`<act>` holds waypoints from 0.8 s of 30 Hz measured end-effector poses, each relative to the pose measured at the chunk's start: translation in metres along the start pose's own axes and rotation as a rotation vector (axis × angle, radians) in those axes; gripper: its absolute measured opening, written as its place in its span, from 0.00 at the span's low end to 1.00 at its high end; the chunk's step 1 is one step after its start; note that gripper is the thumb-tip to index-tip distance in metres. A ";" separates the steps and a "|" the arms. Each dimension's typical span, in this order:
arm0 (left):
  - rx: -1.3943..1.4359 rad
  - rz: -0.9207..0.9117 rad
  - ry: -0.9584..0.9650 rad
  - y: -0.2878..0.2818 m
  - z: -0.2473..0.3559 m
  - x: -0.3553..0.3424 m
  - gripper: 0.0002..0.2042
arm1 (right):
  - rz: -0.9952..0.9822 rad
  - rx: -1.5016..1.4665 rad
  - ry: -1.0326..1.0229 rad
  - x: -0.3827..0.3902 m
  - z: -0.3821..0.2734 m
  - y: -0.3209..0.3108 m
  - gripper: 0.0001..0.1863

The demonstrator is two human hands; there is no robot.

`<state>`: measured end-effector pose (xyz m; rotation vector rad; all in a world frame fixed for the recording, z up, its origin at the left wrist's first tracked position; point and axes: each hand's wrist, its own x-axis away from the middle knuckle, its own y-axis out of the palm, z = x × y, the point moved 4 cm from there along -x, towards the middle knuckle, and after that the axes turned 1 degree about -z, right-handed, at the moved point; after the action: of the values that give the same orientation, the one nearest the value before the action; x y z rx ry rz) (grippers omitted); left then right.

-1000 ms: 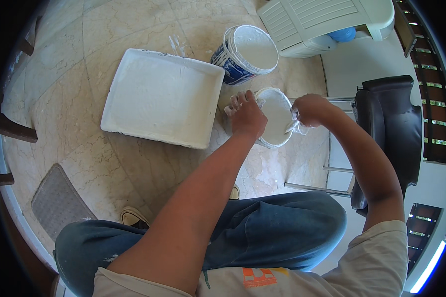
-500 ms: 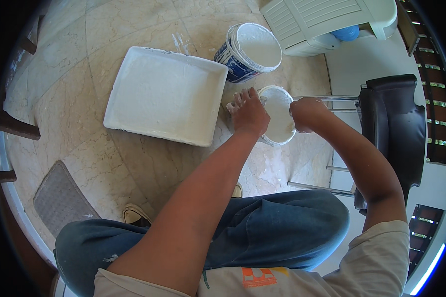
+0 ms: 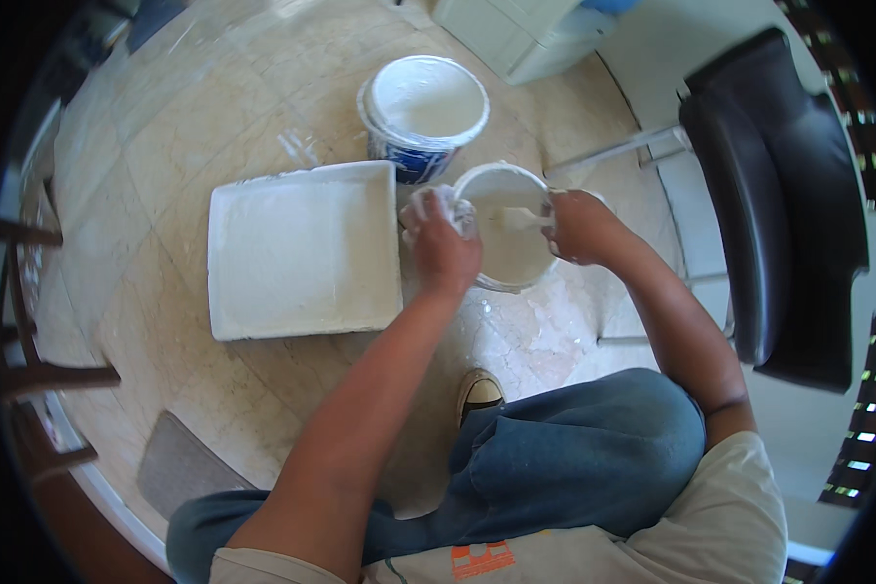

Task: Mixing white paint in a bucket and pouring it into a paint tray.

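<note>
My right hand (image 3: 581, 229) is closed around the handle of a flat, paint-coated spatula (image 3: 519, 219), its pale blade reaching over the inside of a small white bucket (image 3: 513, 284). Thick whitish paint (image 3: 516, 255) fills the lower part of this bucket. At the bucket's left rim is my left hand (image 3: 445, 243), fingers curled and smeared white. Something whitish shows by its fingers, but I cannot make out what it is. Left of that hand lies a wide white paint tray (image 3: 302, 255), coated inside.
Behind the small bucket stands a larger blue-and-white paint bucket (image 3: 419, 161). A dark padded chair (image 3: 779, 214) with metal legs is at the right. Pale plastic drawers (image 3: 521, 34) stand at the back, wooden furniture legs (image 3: 58, 380) at the left, a grey mat (image 3: 190, 462) near my knee.
The view has shifted, so tray and buckets sit differently in it. The spatula blade now shows over the small bucket, under my right hand. My left hand stays by the bucket's left side.
</note>
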<state>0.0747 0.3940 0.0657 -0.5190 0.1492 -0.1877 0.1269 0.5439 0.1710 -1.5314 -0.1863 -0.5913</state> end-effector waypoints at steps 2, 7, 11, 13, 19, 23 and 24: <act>0.013 -0.015 0.110 0.000 0.003 -0.004 0.17 | -0.026 -0.075 -0.010 -0.009 0.003 0.013 0.13; 0.089 -0.006 0.190 0.003 0.003 -0.003 0.14 | -0.007 -0.179 -0.057 -0.025 -0.008 0.027 0.14; 0.095 -0.013 0.193 0.006 -0.005 -0.005 0.13 | 0.011 -0.301 -0.093 -0.028 -0.012 0.024 0.12; 0.154 -0.040 0.146 0.011 -0.001 0.000 0.13 | -0.009 -0.311 -0.103 -0.028 -0.011 0.027 0.12; 0.218 -0.059 0.071 0.015 -0.004 0.000 0.15 | -0.010 -0.412 -0.127 -0.033 -0.013 0.039 0.14; 0.248 -0.057 0.039 0.013 -0.002 0.001 0.15 | -0.023 -0.452 -0.125 -0.037 -0.014 0.042 0.15; 0.246 -0.055 0.041 0.013 -0.002 0.000 0.15 | -0.013 -0.465 -0.135 -0.039 -0.014 0.042 0.16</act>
<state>0.0765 0.4040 0.0570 -0.2750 0.1493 -0.2671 0.1100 0.5375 0.1148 -2.0246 -0.1685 -0.5661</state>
